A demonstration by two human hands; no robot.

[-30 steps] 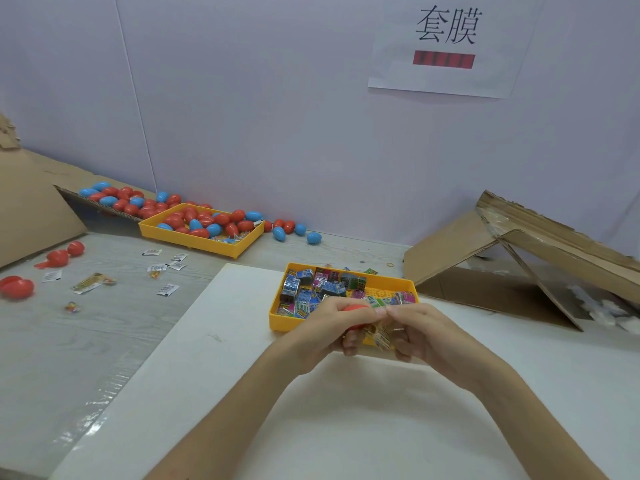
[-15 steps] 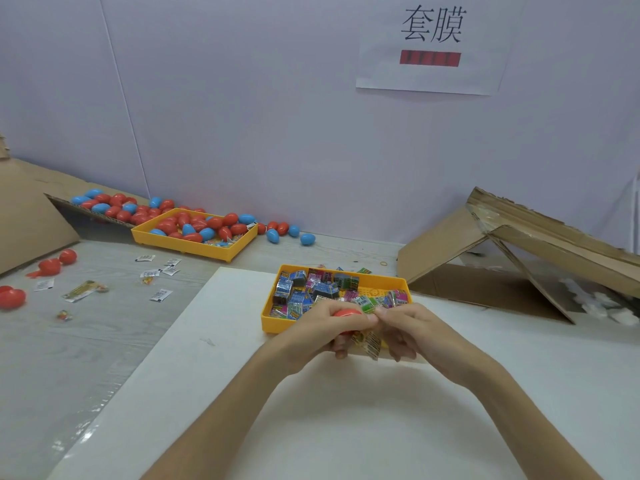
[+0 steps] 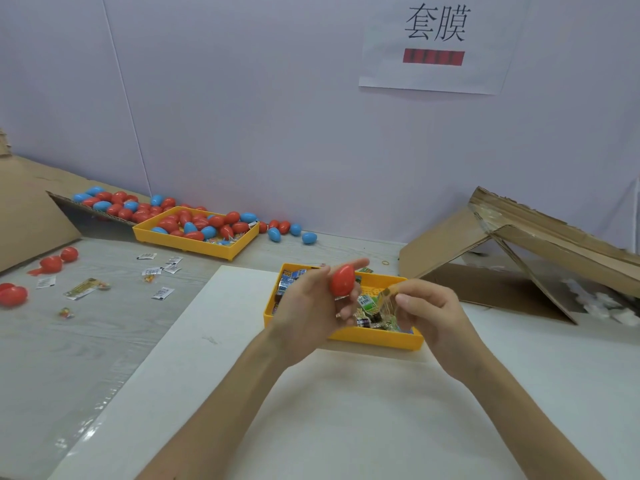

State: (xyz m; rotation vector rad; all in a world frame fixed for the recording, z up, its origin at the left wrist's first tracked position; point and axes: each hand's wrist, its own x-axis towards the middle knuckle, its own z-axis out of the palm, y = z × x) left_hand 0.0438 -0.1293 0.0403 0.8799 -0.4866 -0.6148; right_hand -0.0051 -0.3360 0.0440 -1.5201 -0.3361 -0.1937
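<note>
The left grip (image 3: 311, 317) pinches a red egg (image 3: 342, 280) between thumb and fingers, one finger stretched straight past its far side. The right grip (image 3: 431, 313) pinches a small printed film sleeve (image 3: 386, 300) with thumb and curled fingers. Both are raised above the near tray (image 3: 377, 339), which sits on a white board (image 3: 311, 410) on the tabletop (image 3: 86, 341).

The egg is just left of the sleeve and slightly above it, not quite touching it as far as can be seen. It is probably held at the fingertips to leave most of the shell bare, so the film can slide over it. Working right over the tray keeps more sleeves in easy reach and lets a dropped one fall back among them.

The egg's long axis stands nearly upright, its top leaning a little right and away from the person. Its lower end faces down toward the palm and the tray. Which end is the narrower is hard to tell. The sleeve hangs loosely crumpled, and where its mouth faces cannot be made out.

My guess is the egg must tip toward the sleeve, or the sleeve come round under it, before the two line up.

At the back left, a far tray (image 3: 194, 245) is heaped with red and blue eggs, likely the supply.
</note>
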